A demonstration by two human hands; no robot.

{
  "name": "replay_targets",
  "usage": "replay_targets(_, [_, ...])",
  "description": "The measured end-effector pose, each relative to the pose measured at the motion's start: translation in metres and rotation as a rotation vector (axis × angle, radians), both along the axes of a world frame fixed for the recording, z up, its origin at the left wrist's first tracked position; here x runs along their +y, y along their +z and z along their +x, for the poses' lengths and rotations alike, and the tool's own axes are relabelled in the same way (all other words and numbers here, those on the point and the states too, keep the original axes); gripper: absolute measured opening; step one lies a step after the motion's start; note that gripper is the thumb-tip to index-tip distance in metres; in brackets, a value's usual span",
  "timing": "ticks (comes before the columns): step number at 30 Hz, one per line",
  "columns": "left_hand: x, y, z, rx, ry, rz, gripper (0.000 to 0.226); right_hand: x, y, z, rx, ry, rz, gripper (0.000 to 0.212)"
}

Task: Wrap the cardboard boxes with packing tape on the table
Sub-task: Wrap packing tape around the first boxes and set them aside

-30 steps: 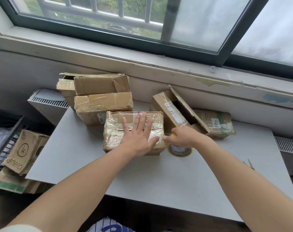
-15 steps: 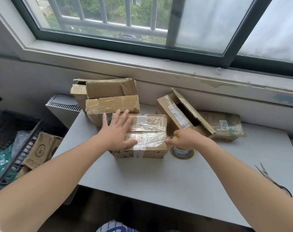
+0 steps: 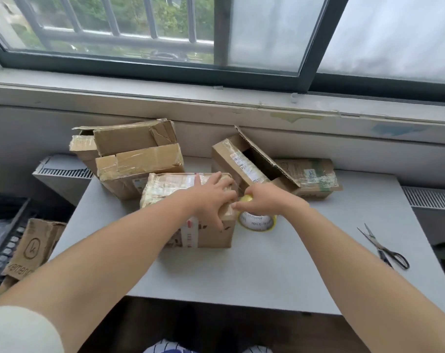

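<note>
Your left hand (image 3: pixel 213 197) presses the tape-wrapped brown cardboard box (image 3: pixel 165 189), fingers spread; your right hand (image 3: pixel 264 200) grips the yellow packing-tape roll (image 3: pixel 257 222) just right of it

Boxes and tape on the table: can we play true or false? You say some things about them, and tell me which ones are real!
1. The left hand presses on the front box. True.
2. The scissors are in the right hand. False: they lie on the table off to the right, and that hand grips the tape roll.
3. The tape roll stands just right of the front box. True.
4. Every box behind is closed. False: the open box behind the tape roll has its flap up.
</note>
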State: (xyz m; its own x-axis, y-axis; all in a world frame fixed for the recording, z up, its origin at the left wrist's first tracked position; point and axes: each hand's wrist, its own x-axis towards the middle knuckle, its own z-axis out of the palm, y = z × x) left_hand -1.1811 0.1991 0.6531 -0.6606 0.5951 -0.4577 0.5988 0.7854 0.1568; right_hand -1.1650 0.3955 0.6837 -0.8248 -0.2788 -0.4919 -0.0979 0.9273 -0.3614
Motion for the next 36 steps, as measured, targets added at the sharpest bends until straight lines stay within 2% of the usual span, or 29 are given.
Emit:
replay_targets(3, [-0.017, 0.033, 0.001, -0.124, -0.015, 0.193, 0.082, 0.004, 0.052, -0.003, -0.029, -0.029, -0.149, 0.057])
replay_targets(6, [-0.05, 0.069, 0.0, -0.346, 0.101, 0.388, 0.078, -0.009, 0.105, 0.002, -0.027, 0.076, -0.164, 0.043])
replay_targets(10, [-0.086, 0.104, 0.001, -0.385, 0.122, 0.361, 0.097, -0.058, 0.15, 0.01, 0.153, 0.291, -0.022, 0.026])
replay_targets(14, [-0.115, 0.095, 0.001, -0.372, 0.23, 0.426, 0.078, -0.103, 0.174, 0.011, 0.291, 0.336, 0.019, 0.04])
replay_targets(16, [-0.127, 0.084, 0.005, -0.349, 0.226, 0.423, 0.07, -0.122, 0.175, 0.007, 0.258, 0.281, -0.069, 0.048])
replay_targets(18, [-0.137, 0.073, 0.008, -0.361, 0.248, 0.464, 0.07, -0.142, 0.169, 0.0, 0.194, 0.222, -0.157, 0.042])
replay_targets(21, [-0.151, 0.06, 0.011, -0.534, 0.406, 0.762, 0.078, -0.165, 0.155, -0.017, 0.145, 0.038, -0.317, 0.03])
replay_targets(24, [-0.168, 0.04, 0.012, -0.634, 0.616, 1.035, 0.066, -0.179, 0.14, -0.035, 0.071, -0.167, -0.497, 0.029])
replay_targets(28, [-0.172, 0.014, 0.014, -0.469, 0.742, 1.107, 0.063, -0.193, 0.13, -0.049, -0.032, -0.367, -0.64, 0.038])
replay_targets(31, [-0.168, -0.001, 0.012, -0.381, 0.851, 1.148, 0.055, -0.204, 0.125, -0.054, -0.158, -0.498, -0.802, 0.033])
replay_targets(33, [-0.169, -0.008, 0.009, -0.375, 0.878, 1.17, 0.049, -0.211, 0.121, -0.053, -0.202, -0.535, -0.829, 0.029])
replay_targets(36, [-0.175, -0.014, 0.007, -0.422, 0.937, 1.2, 0.027, -0.217, 0.111, -0.055, -0.196, -0.58, -0.864, 0.021])
